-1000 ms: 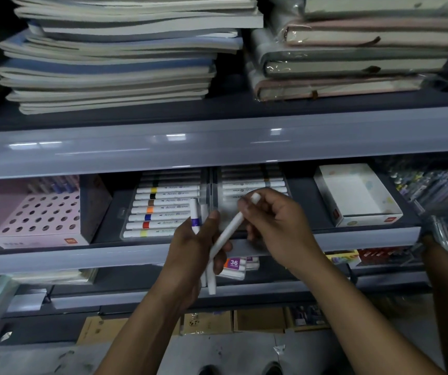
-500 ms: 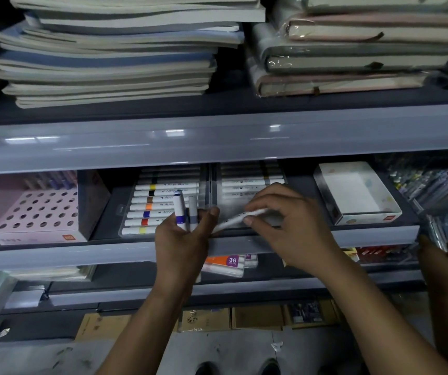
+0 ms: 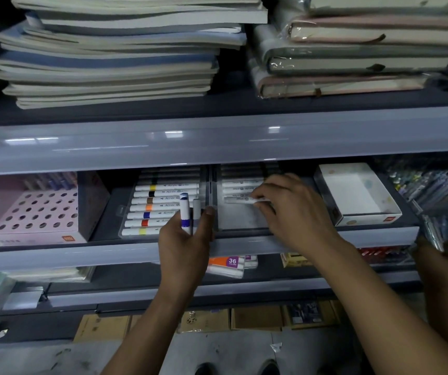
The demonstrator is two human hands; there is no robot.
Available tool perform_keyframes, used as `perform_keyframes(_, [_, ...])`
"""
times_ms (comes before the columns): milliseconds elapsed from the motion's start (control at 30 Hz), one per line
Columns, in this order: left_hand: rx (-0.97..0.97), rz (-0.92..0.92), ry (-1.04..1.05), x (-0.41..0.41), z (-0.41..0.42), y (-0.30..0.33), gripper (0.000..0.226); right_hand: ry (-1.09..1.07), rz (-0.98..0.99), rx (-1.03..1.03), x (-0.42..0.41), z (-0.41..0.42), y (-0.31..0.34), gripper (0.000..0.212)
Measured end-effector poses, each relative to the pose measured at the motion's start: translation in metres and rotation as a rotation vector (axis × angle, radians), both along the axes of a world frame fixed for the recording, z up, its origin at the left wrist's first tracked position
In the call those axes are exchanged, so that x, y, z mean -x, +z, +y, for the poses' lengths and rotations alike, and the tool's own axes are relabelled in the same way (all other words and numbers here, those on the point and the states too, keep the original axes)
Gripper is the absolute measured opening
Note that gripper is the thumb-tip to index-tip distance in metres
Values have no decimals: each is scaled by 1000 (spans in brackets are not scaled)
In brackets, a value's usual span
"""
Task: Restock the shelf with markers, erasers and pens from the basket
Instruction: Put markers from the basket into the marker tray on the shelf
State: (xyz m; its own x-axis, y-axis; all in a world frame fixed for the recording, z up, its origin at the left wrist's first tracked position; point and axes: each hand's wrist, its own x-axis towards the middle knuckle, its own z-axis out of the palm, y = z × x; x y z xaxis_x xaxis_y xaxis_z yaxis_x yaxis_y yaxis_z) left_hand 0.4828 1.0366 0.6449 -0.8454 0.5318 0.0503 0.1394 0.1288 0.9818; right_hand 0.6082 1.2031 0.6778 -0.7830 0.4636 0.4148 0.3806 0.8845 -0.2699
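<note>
Two markers (image 3: 189,212) upright, gripped in left hand (image 3: 183,244), await shelving; right hand (image 3: 291,212) fingers pinch white marker (image 3: 240,200), laying it in half-filled right tray (image 3: 241,220). Basket unseen.

The white marker barrels with coloured bands (image 3: 163,205) lying in the clear tray at centre frame carry the word "Acrylic" beside a small logo too small to read. Lower centre, the orange-and-purple marker pack (image 3: 226,263) shows "36" over "COLORS" on its purple patch.
</note>
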Motion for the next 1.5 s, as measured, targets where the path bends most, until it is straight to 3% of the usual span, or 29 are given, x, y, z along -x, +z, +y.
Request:
perform_keyframes(300, [129,291,-115,-4,-1,-6,30,-102,-96,-32,17,2,-8,20])
perform_keyframes(567, [123,291,-103,-2,-1,-4,32,-87,-72,-25,12,-4,-11,5])
perform_keyframes(833, [135,292,-110,-2,-2,-3,30,-184,-15,-27,9,-23,-25,36])
perform_keyframes(1067, [159,266,-111,-2,-3,-4,24,-157,51,-24,6,-19,-27,34])
perform_keyframes(1167, [157,181,-131,-2,-3,-1,25,-136,69,-22,3,-21,-26,32])
perform_keyframes(1333, [-151,-376,-283,0,-7,8,31,-120,242,150,0,-29,-22,21])
perform_keyframes(1500, [-215,-428,-413,1,-6,9,36,39,377,470,1,-42,-14,17])
